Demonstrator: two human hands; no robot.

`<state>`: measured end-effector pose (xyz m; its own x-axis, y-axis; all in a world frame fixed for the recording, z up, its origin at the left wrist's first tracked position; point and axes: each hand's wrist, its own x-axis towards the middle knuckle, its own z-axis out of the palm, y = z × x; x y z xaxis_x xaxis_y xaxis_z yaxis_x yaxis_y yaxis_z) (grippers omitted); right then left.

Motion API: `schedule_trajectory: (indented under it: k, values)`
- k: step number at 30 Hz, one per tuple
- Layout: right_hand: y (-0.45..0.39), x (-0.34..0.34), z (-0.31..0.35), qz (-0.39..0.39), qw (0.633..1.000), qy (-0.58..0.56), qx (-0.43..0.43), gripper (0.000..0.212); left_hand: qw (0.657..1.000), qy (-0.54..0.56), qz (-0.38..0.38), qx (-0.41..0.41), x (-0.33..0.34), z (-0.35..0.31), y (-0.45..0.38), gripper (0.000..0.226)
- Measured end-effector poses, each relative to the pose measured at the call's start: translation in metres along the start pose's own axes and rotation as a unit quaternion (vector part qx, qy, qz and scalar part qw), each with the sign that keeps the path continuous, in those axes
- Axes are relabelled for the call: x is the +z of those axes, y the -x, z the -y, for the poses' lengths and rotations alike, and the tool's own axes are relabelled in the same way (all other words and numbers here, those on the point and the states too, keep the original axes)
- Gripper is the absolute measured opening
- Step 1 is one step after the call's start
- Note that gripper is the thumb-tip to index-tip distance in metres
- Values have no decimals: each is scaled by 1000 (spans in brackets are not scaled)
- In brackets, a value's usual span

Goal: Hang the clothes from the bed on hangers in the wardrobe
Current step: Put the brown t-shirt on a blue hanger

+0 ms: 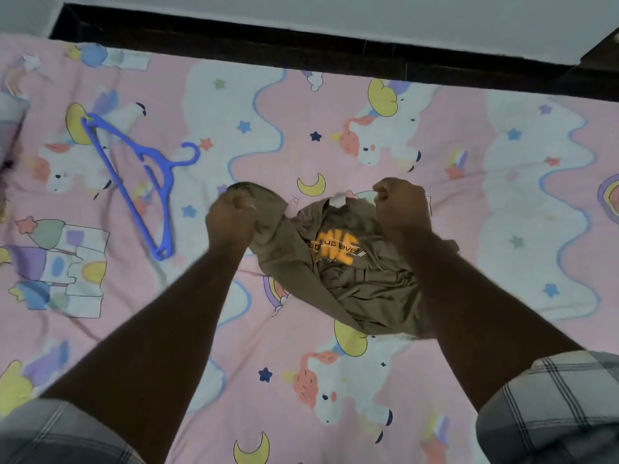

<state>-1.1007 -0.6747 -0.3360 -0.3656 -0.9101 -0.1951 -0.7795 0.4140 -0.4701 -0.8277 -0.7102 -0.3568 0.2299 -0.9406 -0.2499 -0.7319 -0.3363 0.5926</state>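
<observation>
A brown T-shirt (348,279) with an orange and black print lies bunched on the bed, its collar with a white label turned away from me. My left hand (231,217) grips one shoulder of the shirt in a fist and lifts it a little. My right hand (400,205) grips the other shoulder near the collar. A blue plastic hanger (134,169) lies flat on the sheet to the left of the shirt, its hook pointing right, apart from both hands.
The bed carries a pink sheet (301,346) with unicorns, moons and stars. A dark bed frame edge (301,51) runs along the far side below a pale wall. Some dark fabric shows at the far left edge (8,135).
</observation>
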Motion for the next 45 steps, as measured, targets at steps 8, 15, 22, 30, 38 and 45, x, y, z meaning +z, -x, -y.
schedule_trajectory:
  k: [8,15,22,30,38,45]
  values:
    - [-4,30,-33,41,999,26,18,24,979,-88,121,141,72,7,38,20]
    - [-30,66,-35,94,996,7,-1,23,941,-183,147,244,115,6,28,25]
    - [-33,90,-28,100,992,71,-18,24,974,-111,90,174,110,6,20,18]
    - [-10,-10,-21,-13,1000,-23,-11,26,997,34,34,58,19,-38,18,21]
    - [39,-129,30,-56,988,-137,-41,19,985,158,25,65,-93,-92,53,20]
    - [93,-228,85,-103,980,-153,-72,18,970,206,-1,129,-193,-135,93,16]
